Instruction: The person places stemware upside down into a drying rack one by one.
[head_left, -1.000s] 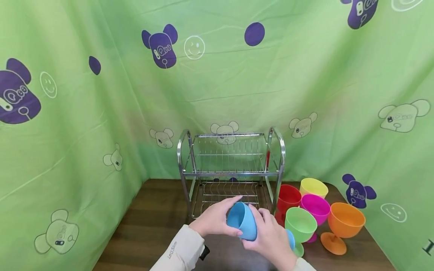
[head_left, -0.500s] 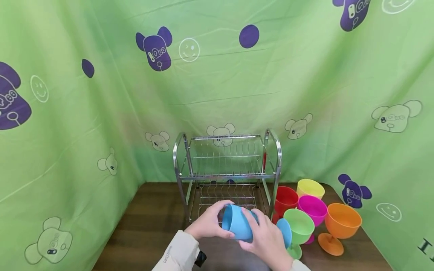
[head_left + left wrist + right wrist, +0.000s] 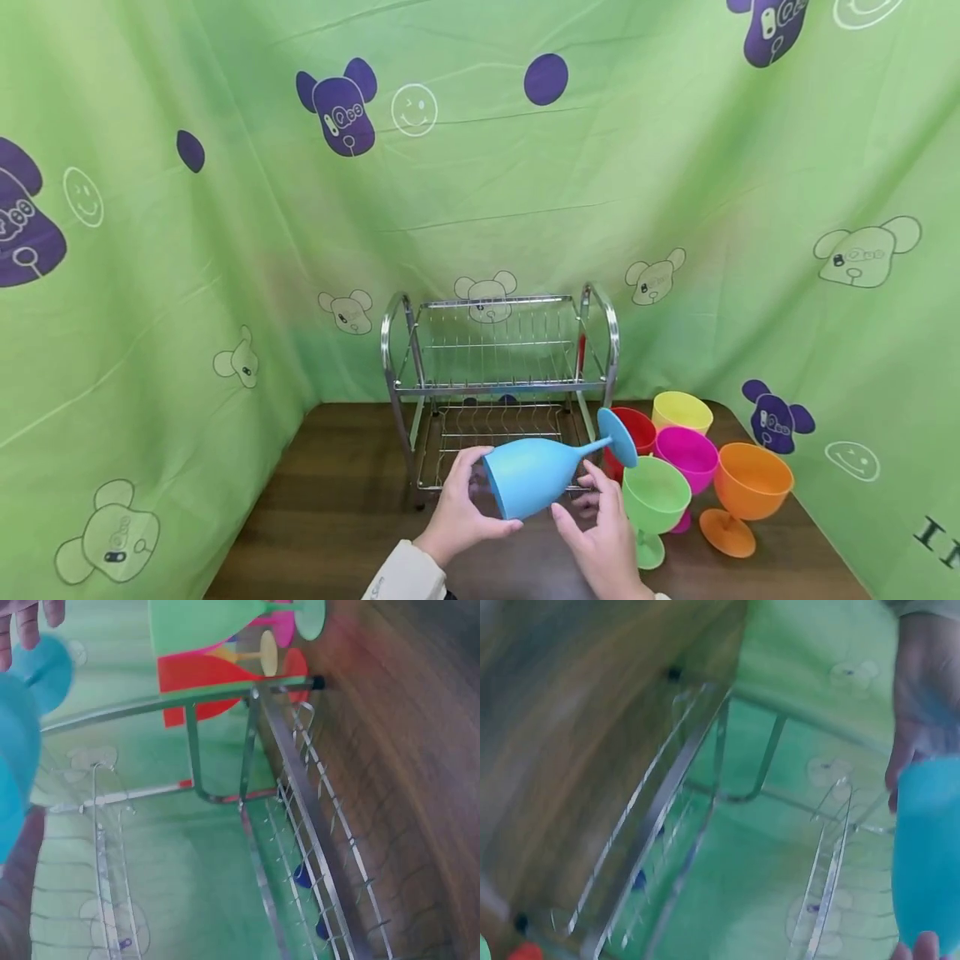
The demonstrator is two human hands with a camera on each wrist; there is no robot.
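A blue plastic goblet (image 3: 531, 477) lies tilted in the air in front of the rack, its mouth toward the left and its round foot up to the right. My left hand (image 3: 459, 518) grips it at the rim, thumb below and fingers on the far side. My right hand (image 3: 602, 533) is beneath the bowl and stem, fingers spread and loosely bent, thumb tip close to the bowl. In the right wrist view, fingertips (image 3: 925, 946) overlap the lower part of the goblet. The left wrist view cuts the goblet (image 3: 15, 750) off at its edge.
A two-tier metal dish rack (image 3: 498, 386) stands behind the hands on the brown table (image 3: 315, 500). To its right are several upright goblets: red (image 3: 634, 427), yellow (image 3: 682, 410), magenta (image 3: 687, 457), green (image 3: 656, 493) and orange (image 3: 752, 481). A green printed cloth (image 3: 480, 192) surrounds the table.
The goblet has turned so that its stem and foot now point up to the right. The right hand has loosened from the bowl and dropped below it, while the left hand keeps hold.
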